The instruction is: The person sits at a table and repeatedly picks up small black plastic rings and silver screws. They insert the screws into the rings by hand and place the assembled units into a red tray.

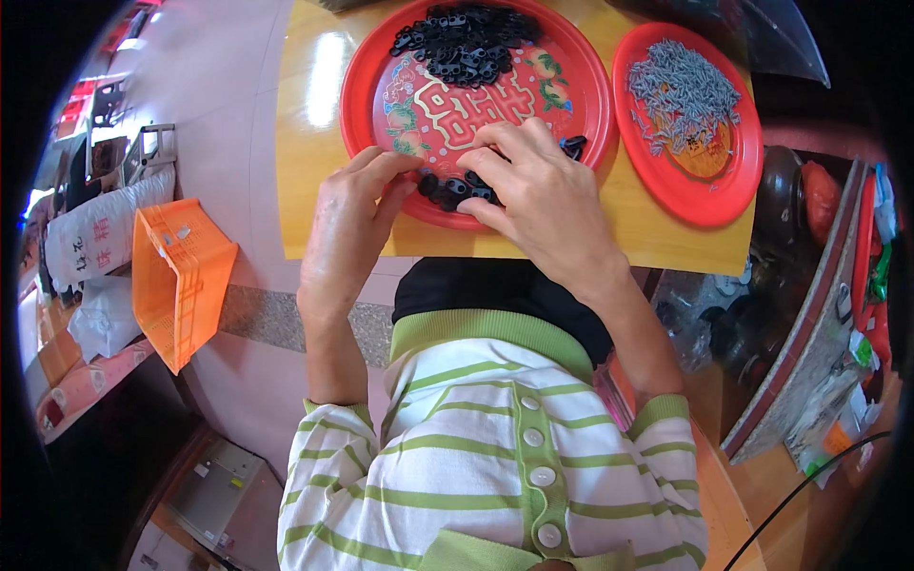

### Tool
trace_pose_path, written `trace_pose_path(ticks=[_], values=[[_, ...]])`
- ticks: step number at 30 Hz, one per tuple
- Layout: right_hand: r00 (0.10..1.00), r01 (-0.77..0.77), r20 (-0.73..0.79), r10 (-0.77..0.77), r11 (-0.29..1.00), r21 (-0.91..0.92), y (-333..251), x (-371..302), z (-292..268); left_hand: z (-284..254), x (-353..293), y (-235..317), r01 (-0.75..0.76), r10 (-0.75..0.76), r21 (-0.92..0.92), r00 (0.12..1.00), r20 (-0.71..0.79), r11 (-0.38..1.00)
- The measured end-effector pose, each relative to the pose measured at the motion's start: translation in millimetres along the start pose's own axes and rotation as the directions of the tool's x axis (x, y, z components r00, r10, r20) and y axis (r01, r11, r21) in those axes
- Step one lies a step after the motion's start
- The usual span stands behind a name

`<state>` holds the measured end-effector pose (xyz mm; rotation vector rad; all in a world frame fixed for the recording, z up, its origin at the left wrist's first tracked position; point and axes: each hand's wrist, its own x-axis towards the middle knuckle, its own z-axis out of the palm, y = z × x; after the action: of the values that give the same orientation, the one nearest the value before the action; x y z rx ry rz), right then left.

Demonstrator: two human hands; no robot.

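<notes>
A round red tray [592,122] with a printed pattern lies on the yellow table. Toward its far side is a heap of small black plastic pieces with holes [466,43]. More black pieces [447,193] lie in a row along the tray's near rim, between my hands. My left hand [347,224] is over the near left rim, thumb and forefinger pinched together; what they hold, if anything, is hidden. At the row's right end, my right hand [552,200] has its thumb and fingers closed around a small black plastic piece.
On the right, a smaller red plate [657,181] holds a pile of small grey screws [681,90], partly over the yellow table's [314,190] edge. An orange crate [190,276] stands on the floor to the left, beside a white sack [100,228]. Cluttered shelving [800,324] is at right.
</notes>
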<state>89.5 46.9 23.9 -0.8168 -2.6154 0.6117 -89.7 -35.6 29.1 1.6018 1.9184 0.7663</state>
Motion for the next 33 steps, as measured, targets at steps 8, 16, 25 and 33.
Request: trace_pose_path(ticks=[8,16,25,33], values=[[0.998,-0.064,-0.015,0.064,0.998,-0.001,3,4,3,-1,-1,8,-0.030,0.021,0.153,0.998,0.058,0.988],[0.999,0.050,-0.013,-0.050,0.999,-0.008,-1,11,18,5,12,9,-0.100,0.081,0.351,0.994,0.069,0.931],[0.997,-0.046,-0.072,0.042,0.997,-0.064,12,6,13,27,15,7,-0.016,0.016,0.076,1.000,-0.001,0.997],[0.991,-0.095,-0.095,0.092,0.995,-0.030,13,3,11,42,17,6,0.013,-0.013,0.000,0.993,-0.116,1.000]])
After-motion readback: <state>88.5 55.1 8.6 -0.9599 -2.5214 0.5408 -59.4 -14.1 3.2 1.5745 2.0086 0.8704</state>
